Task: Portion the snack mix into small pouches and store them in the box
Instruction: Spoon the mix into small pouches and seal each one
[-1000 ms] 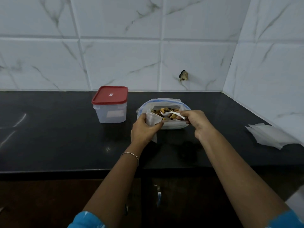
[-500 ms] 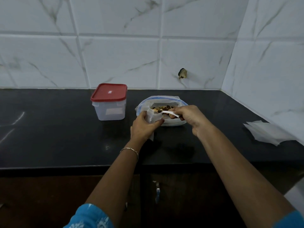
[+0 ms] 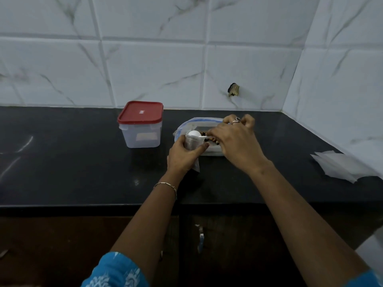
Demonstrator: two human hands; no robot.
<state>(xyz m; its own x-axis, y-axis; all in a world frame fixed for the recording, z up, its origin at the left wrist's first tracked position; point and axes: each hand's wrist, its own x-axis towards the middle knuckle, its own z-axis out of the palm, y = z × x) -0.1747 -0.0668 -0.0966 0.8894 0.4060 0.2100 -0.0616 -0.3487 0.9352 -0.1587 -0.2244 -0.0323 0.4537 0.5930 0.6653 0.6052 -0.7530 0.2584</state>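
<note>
– Left hand (image 3: 182, 156): we see it wrapped round the pouch (image 3: 191, 142), thumb on the right side, fingers on the left. Pouch is upright w/ its mouth up.
– And the right hand (image 3: 234, 141)?
– Fingers curled, pinching the spoon (image 3: 194, 134) by its handle. Spoon's white bowl sits right at the pouch mouth; we read it as turned over, rounded back up.
– Where's the snack mix (image 3: 216, 143)?
– In the bag (image 3: 199, 122), lying open on the counter (image 3: 62, 162) just behind both hands. Right hand covers most of it, so we only catch a few brown & dark bits by the fingers. How much is in the pouch, we can't tell.
– Box (image 3: 141, 133)?
– Left of the bag, apart from it, near the back wall. Red lid (image 3: 140, 112) is on. Sth pale shows thru the clear front; we can't say what.
– Anything else?
– White sheets (image 3: 342, 166) stacked far right on the counter by the side wall, well apart from the hands. Bracelet (image 3: 165, 184) on the left wrist, ring (image 3: 235, 120) on a right finger.
</note>
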